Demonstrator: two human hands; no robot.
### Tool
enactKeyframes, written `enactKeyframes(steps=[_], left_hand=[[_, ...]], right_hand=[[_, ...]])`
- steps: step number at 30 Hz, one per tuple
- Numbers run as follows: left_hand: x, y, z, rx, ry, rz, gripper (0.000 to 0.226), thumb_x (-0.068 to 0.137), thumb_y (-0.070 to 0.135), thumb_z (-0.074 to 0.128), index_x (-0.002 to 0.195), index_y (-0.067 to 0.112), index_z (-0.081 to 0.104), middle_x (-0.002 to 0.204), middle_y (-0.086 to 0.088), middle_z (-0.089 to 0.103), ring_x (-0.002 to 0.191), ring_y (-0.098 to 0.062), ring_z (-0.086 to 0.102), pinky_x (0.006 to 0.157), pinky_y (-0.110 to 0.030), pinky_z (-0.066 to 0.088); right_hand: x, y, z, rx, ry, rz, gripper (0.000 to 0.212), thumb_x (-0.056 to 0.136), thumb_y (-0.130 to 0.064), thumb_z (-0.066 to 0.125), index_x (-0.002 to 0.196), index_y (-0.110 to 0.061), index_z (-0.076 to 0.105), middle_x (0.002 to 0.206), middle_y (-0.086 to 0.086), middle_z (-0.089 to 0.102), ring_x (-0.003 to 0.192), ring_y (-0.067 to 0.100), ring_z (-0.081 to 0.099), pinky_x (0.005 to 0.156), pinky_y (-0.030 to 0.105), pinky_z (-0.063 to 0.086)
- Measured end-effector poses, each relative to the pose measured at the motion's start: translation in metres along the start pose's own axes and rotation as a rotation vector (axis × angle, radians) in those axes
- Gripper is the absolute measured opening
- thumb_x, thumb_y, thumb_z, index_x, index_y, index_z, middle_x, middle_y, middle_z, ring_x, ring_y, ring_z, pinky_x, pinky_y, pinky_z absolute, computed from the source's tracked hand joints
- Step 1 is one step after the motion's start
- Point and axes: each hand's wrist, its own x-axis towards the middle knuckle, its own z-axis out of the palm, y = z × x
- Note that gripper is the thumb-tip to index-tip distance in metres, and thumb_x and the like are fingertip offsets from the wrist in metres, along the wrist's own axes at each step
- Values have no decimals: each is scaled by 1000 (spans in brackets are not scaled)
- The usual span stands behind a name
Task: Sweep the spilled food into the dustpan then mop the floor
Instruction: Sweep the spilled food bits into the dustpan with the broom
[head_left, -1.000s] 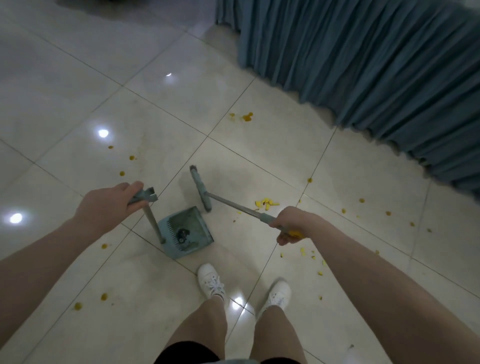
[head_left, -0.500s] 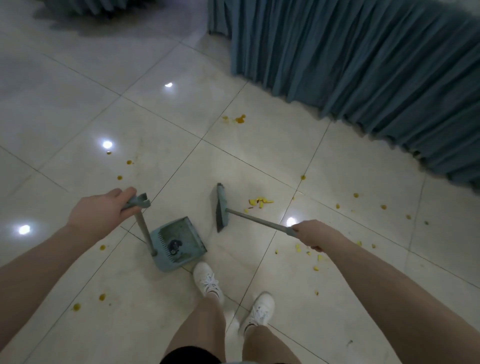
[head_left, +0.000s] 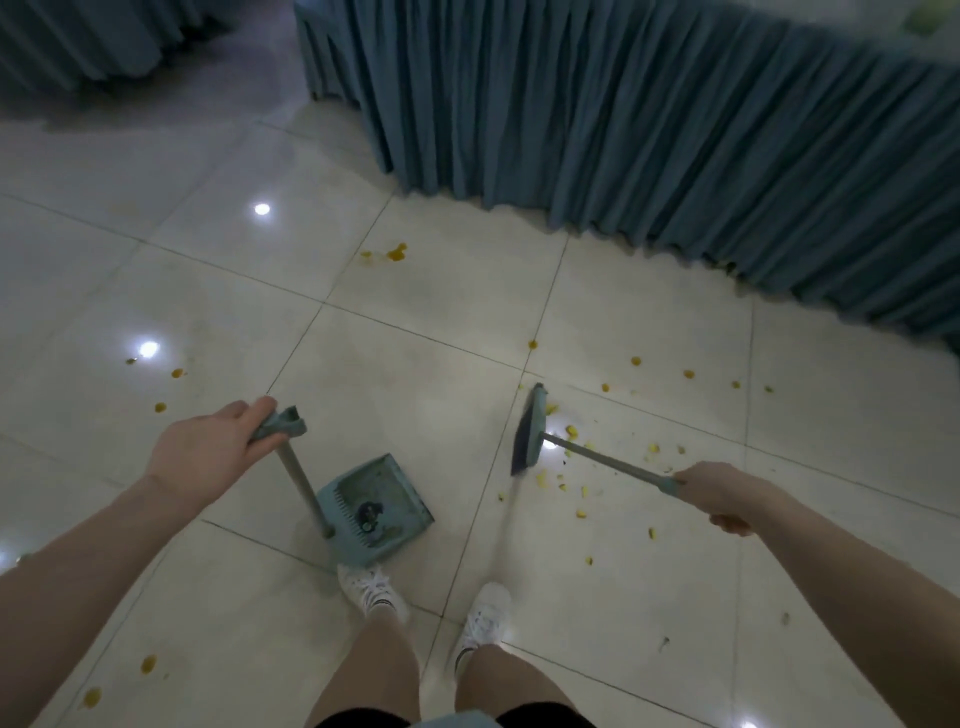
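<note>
Wearer's body, seen from the head: both forearms (head_left: 93, 561) bare to the frame edge, left hand (head_left: 208, 457) and right hand (head_left: 727, 499) uncovered. Legs bare below black shorts (head_left: 358, 719), with a pale blue-grey hem (head_left: 452, 719) showing between them at the lower edge. Feet in white lace-up footwear, left shoe (head_left: 369, 587) and right shoe (head_left: 485, 616), over white socks (head_left: 464, 656) banded with dark stripes

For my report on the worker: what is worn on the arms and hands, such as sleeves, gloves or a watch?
The left forearm and right forearm are bare to the frame edge, no sleeves. The left hand and right hand have no gloves; no watch, bracelet or ring shows.
</note>
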Motion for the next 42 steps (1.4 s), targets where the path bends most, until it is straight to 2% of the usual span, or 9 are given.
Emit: enactKeyframes(steps=[5, 11, 14, 17, 20, 29, 35, 39, 42], left_hand=[[24, 34, -8, -27, -104, -52, 32, 92, 50, 50, 108, 22, 49, 83, 2, 56, 61, -23, 60, 46, -28, 37], [44, 59, -12, -23, -115, -23, 34, 91, 51, 51, 110, 22, 50, 92, -3, 62, 70, -31, 65, 53, -33, 44], [51, 63, -12, -4, -101, 18, 34, 90, 52, 51, 107, 22, 49, 89, -3, 62, 66, -31, 65, 51, -34, 45], [57, 64, -11, -30, -109, 65, 34, 90, 50, 52, 108, 22, 49, 86, -3, 60, 61, -29, 62, 50, -36, 49], [62, 67, -12, -3, -122, 99, 33, 90, 52, 50, 109, 25, 46, 90, 0, 61, 62, -27, 63, 51, -36, 50], [74, 67, -10, 13, -59, 212, 30, 87, 49, 58, 100, 25, 45, 81, -1, 61, 53, -27, 62, 43, -30, 43], [89, 73, -16, 37, -16, 202, 31, 86, 50, 59, 100, 26, 46, 82, 0, 61, 55, -26, 62, 43, -30, 45], [102, 80, -23, 52, 73, 271, 35, 82, 43, 68, 101, 24, 47, 76, -2, 61, 45, -25, 57, 39, -25, 42], [116, 83, -28, 43, 102, 284, 35, 81, 42, 70, 101, 23, 48, 73, -1, 60, 42, -22, 53, 38, -25, 41]], right_hand=[[-16, 16, -18, 34, -1, -106, 37, 102, -33, 34, 127, -17, 57, 64, 6, 50, 36, 15, 41, 35, 17, 35], [-16, 19, -9, 113, -46, -192, 46, 95, -56, 41, 133, -32, 53, 69, 7, 53, 42, 16, 44, 37, 17, 37], [-10, 8, 2, 118, -92, -212, 48, 95, -55, 44, 136, -33, 52, 73, 8, 54, 44, 16, 44, 39, 18, 38], [-8, -1, 15, 104, -164, -192, 47, 95, -51, 45, 132, -25, 56, 71, 8, 51, 42, 16, 41, 41, 17, 36], [-8, 6, 23, -8, -140, -160, 41, 97, -40, 42, 128, -18, 58, 66, 4, 48, 39, 15, 40, 36, 14, 34], [-27, 106, 29, -96, -78, -47, 40, 100, -43, 35, 131, -28, 56, 75, 1, 53, 47, 14, 44, 41, 21, 35], [-43, 140, 26, -235, 11, -6, 34, 103, -25, 34, 124, -25, 60, 76, -6, 52, 48, 6, 46, 38, 16, 34], [-50, 134, 5, -121, 13, -30, 33, 102, -30, 40, 126, -23, 61, 71, 0, 57, 38, 9, 45, 36, 19, 37], [-52, 123, -16, 59, 7, -14, 40, 97, -48, 46, 132, -32, 57, 64, 2, 54, 37, 12, 43, 38, 19, 36]])
